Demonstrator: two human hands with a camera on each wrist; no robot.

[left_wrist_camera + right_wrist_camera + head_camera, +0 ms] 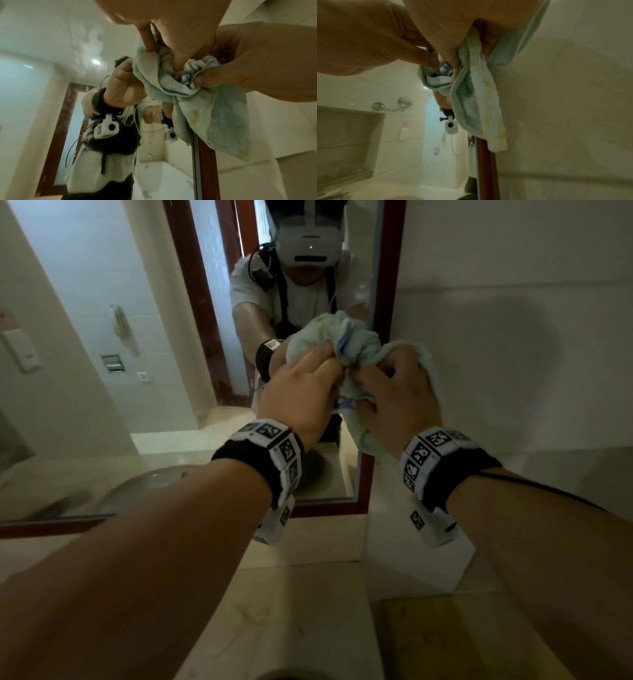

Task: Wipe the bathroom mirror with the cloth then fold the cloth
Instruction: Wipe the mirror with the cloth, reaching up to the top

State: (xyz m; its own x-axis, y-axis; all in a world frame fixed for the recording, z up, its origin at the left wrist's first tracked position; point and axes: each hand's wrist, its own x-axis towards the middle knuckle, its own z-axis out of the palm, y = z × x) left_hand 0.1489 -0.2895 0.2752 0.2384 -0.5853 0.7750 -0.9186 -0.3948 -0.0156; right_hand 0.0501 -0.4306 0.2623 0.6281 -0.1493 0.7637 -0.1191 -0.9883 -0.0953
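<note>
A crumpled light blue-green cloth point(426, 364) with yellowish stains is held up against the right edge of the mirror point(154, 302), over its red-brown frame point(385, 285). My left hand point(334, 371) pinches the bunched middle of the cloth from the left. My right hand point(376, 385) grips it from the right, fingers curled. In the left wrist view, a loose end of the cloth point(223, 121) hangs below both hands. The right wrist view shows the cloth point(481, 101) draped down over the mirror frame point(486, 169). The glass reflects me and both hands.
A beige stone counter point(291, 604) runs below the mirror. A beige tiled wall point(513, 320) stands right of the frame. The mirror's bottom rail point(325, 510) sits just above the counter. A round glass basin point(137, 491) appears as a reflection at the lower left.
</note>
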